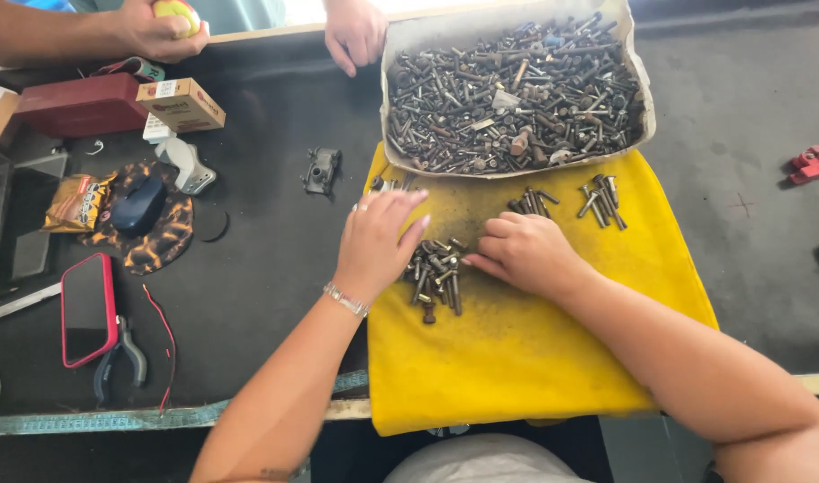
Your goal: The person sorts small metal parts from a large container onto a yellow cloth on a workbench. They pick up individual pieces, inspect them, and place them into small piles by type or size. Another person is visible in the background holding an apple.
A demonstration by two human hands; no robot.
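Both hands are laid on a small heap of bolts (434, 274) on a yellow cloth (517, 358): the left hand (378, 241) is spread flat with open fingers over the heap's left edge, while the right hand (521, 252) is loosely curled with its fingertips touching the heap's right edge, nothing being clearly gripped by either. Sorting appears to be the step in hand, since two smaller groups of bolts, one (530, 202) just beyond the right hand and another (602, 200) farther to its right, are already set apart on the cloth. By that judgement, a single piece would have to be pinched out of the heap between the hands and matched to a group. Beyond both hands a shallow tray (637, 80) is filled with mixed bolts and screws. The cloth is spread over a dark desk (275, 268). Left of the left hand a small grey metal part (321, 170), a phone in a red case (88, 309), pliers (118, 362) and a computer mouse (141, 204) are seen; far right of the right hand, a small red part (812, 164). Across the desk, another person's hands (354, 31) are seen, one closed on a yellow-green ball (177, 13).
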